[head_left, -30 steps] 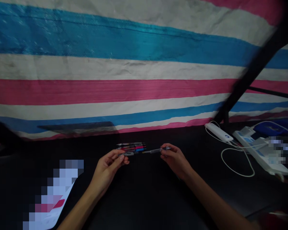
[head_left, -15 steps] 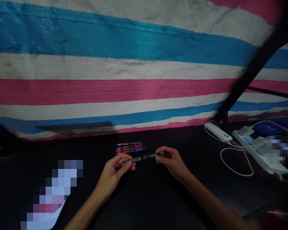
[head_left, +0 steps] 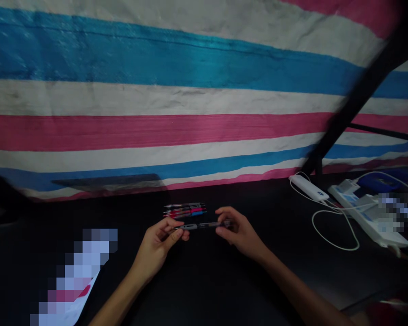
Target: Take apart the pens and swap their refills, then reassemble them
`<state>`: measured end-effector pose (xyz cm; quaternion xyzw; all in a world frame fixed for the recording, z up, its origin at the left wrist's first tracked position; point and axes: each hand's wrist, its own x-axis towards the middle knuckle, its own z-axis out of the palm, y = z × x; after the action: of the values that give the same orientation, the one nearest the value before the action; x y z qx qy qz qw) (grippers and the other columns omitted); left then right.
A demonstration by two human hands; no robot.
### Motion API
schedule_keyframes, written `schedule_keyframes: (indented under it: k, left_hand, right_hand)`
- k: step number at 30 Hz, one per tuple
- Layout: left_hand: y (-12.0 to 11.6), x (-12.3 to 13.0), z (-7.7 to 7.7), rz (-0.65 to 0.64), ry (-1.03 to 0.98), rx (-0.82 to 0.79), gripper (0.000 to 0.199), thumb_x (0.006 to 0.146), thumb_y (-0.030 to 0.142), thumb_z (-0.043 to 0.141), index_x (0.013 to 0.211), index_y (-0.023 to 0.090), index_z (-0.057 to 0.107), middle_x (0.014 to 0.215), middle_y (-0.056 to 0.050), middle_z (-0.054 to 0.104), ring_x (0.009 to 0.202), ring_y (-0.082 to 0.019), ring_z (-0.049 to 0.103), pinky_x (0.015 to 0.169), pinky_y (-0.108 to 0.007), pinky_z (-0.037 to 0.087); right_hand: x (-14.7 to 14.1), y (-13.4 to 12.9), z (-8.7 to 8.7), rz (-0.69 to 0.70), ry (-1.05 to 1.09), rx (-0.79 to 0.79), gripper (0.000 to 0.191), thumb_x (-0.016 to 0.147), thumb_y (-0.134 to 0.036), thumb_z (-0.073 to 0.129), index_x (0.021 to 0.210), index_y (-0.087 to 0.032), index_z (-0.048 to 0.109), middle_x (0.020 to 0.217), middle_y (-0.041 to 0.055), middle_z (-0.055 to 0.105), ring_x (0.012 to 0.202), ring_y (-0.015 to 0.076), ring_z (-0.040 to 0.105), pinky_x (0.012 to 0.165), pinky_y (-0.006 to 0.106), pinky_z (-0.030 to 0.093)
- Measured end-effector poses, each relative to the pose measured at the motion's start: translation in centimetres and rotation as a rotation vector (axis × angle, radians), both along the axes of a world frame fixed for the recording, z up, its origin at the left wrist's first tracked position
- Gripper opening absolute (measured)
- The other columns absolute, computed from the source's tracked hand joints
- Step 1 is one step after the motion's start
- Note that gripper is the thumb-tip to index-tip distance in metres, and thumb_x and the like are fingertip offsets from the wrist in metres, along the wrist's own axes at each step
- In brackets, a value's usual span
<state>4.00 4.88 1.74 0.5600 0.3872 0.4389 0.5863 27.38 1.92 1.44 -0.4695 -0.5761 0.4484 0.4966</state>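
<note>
A dark pen with a grey grip (head_left: 204, 225) is held level above the black table. My left hand (head_left: 161, 240) pinches its grey end between thumb and fingers. Around the pen's other end, my right hand (head_left: 240, 232) has its thumb and index finger spread apart, so it looks open. Just beyond the hands, several pens (head_left: 183, 210) lie side by side on the table, with grey, red and blue parts showing.
On the right are a white power strip (head_left: 370, 217), a white device (head_left: 308, 187) with looping cables and a blue object (head_left: 377, 182). A partly blurred-out sheet (head_left: 85, 290) lies at the left. Striped sheeting (head_left: 190, 131) hangs behind the black table (head_left: 197, 285).
My right thumb and index finger have parted from the pen's end. The pen has tilted to nearly level, and my left hand has shifted slightly left with it.
</note>
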Motion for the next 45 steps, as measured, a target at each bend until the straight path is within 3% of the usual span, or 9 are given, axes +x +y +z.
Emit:
schedule_keyframes:
  k: [6, 11, 15, 20, 24, 33, 37, 42, 45]
  left_hand:
    - [-0.01, 0.00, 0.18, 0.003, -0.036, -0.030, 0.016, 0.074, 0.026, 0.070, 0.086, 0.017, 0.063, 0.071, -0.002, 0.069, 0.070, -0.015, 0.063, 0.069, -0.024, 0.044]
    - [-0.23, 0.36, 0.18, -0.010, -0.029, -0.028, 0.017, 0.073, 0.026, 0.071, 0.085, 0.016, 0.063, 0.069, -0.003, 0.069, 0.069, -0.015, 0.063, 0.068, -0.024, 0.044]
    - [-0.22, 0.26, 0.12, -0.019, -0.029, -0.017, 0.016, 0.074, 0.025, 0.070, 0.086, 0.016, 0.063, 0.070, -0.002, 0.069, 0.070, -0.015, 0.063, 0.069, -0.024, 0.044]
    - [-0.24, 0.15, 0.18, -0.020, -0.033, -0.021, 0.015, 0.075, 0.024, 0.069, 0.087, 0.016, 0.063, 0.071, -0.003, 0.070, 0.070, -0.014, 0.063, 0.070, -0.023, 0.044]
    - [-0.30, 0.26, 0.30, -0.013, -0.027, -0.029, 0.015, 0.074, 0.025, 0.070, 0.085, 0.016, 0.064, 0.070, -0.003, 0.069, 0.069, -0.014, 0.063, 0.068, -0.023, 0.045]
    - [-0.12, 0.07, -0.06, -0.029, -0.014, -0.004, 0.015, 0.075, 0.024, 0.069, 0.087, 0.017, 0.063, 0.070, -0.003, 0.070, 0.070, -0.015, 0.064, 0.069, -0.024, 0.045]
    - [-0.19, 0.09, 0.07, -0.013, -0.008, -0.024, 0.015, 0.075, 0.024, 0.069, 0.086, 0.016, 0.063, 0.070, -0.003, 0.069, 0.070, -0.014, 0.063, 0.069, -0.024, 0.045]
    - [-0.16, -0.02, -0.01, -0.032, -0.011, -0.005, 0.014, 0.078, 0.024, 0.067, 0.088, 0.017, 0.062, 0.072, -0.002, 0.069, 0.072, -0.014, 0.063, 0.071, -0.023, 0.044]
    - [-0.06, -0.09, -0.01, -0.031, -0.011, 0.001, 0.013, 0.078, 0.024, 0.067, 0.088, 0.017, 0.062, 0.072, -0.002, 0.069, 0.072, -0.014, 0.062, 0.070, -0.023, 0.044]
  right_hand:
    - [0.31, -0.03, 0.13, 0.030, -0.113, -0.008, 0.022, 0.082, -0.037, 0.059, 0.071, -0.018, 0.061, 0.057, -0.0032, 0.046, 0.049, 0.0091, 0.042, 0.048, 0.022, 0.032]
    - [0.18, -0.08, 0.02, 0.053, -0.098, 0.032, 0.023, 0.073, -0.034, 0.070, 0.092, -0.022, 0.062, 0.075, -0.0010, 0.055, 0.060, 0.0114, 0.049, 0.052, 0.022, 0.035]
    - [0.12, -0.20, 0.06, 0.080, -0.215, 0.072, 0.022, 0.080, -0.035, 0.063, 0.065, -0.018, 0.060, 0.062, -0.0010, 0.051, 0.056, 0.0110, 0.046, 0.052, 0.023, 0.034]
    - [0.09, -0.25, 0.09, 0.053, -0.139, 0.084, 0.024, 0.071, -0.031, 0.072, 0.093, -0.022, 0.064, 0.079, 0.0009, 0.058, 0.067, 0.0141, 0.053, 0.056, 0.023, 0.038]
    - [0.13, -0.18, 0.06, 0.060, -0.196, 0.074, 0.020, 0.082, -0.035, 0.060, 0.071, -0.019, 0.064, 0.063, 0.0003, 0.056, 0.056, 0.0123, 0.050, 0.052, 0.024, 0.035]
    - [0.17, -0.18, 0.13, 0.033, -0.250, 0.080, 0.023, 0.083, -0.036, 0.059, 0.069, -0.019, 0.065, 0.059, 0.0001, 0.057, 0.054, 0.0122, 0.050, 0.051, 0.024, 0.035]
    - [0.28, -0.16, -0.01, 0.011, -0.199, 0.097, 0.023, 0.072, -0.033, 0.071, 0.091, -0.021, 0.065, 0.079, 0.0014, 0.061, 0.066, 0.0144, 0.055, 0.055, 0.024, 0.039]
    - [0.30, -0.13, -0.10, 0.077, -0.218, 0.008, 0.032, 0.084, -0.040, 0.056, 0.062, -0.017, 0.061, 0.053, -0.0007, 0.052, 0.050, 0.0113, 0.048, 0.049, 0.023, 0.034]
    - [0.25, -0.10, 0.07, 0.071, -0.117, 0.009, 0.019, 0.078, -0.036, 0.066, 0.087, -0.020, 0.064, 0.070, 0.0001, 0.058, 0.058, 0.0122, 0.052, 0.052, 0.023, 0.039]
